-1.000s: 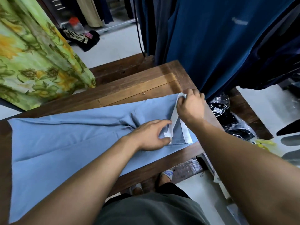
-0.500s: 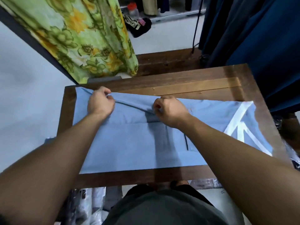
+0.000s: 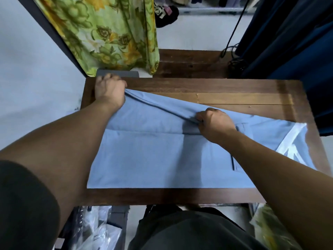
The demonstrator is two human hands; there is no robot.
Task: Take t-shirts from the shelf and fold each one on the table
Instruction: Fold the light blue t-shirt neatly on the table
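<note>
A light blue t-shirt (image 3: 153,159) lies lengthwise across the brown wooden table (image 3: 234,98), its white collar trim at the right end. My left hand (image 3: 110,90) grips the shirt's far edge at the table's far left corner. My right hand (image 3: 214,122) pinches the same far edge near the middle. Between the two hands the edge is lifted into a raised ridge. The near half of the shirt lies flat, with a crease running across it.
A green and yellow floral cloth (image 3: 111,33) hangs beyond the far left corner. Dark blue garments (image 3: 292,42) hang at the far right, with a black cable beside them. Plastic-wrapped packs (image 3: 100,230) sit under the table's near edge.
Both hands left the collar end and moved left to the shirt's far edge. Since half a second ago they have pulled that edge up, and the left hand has shifted to the table's corner.
</note>
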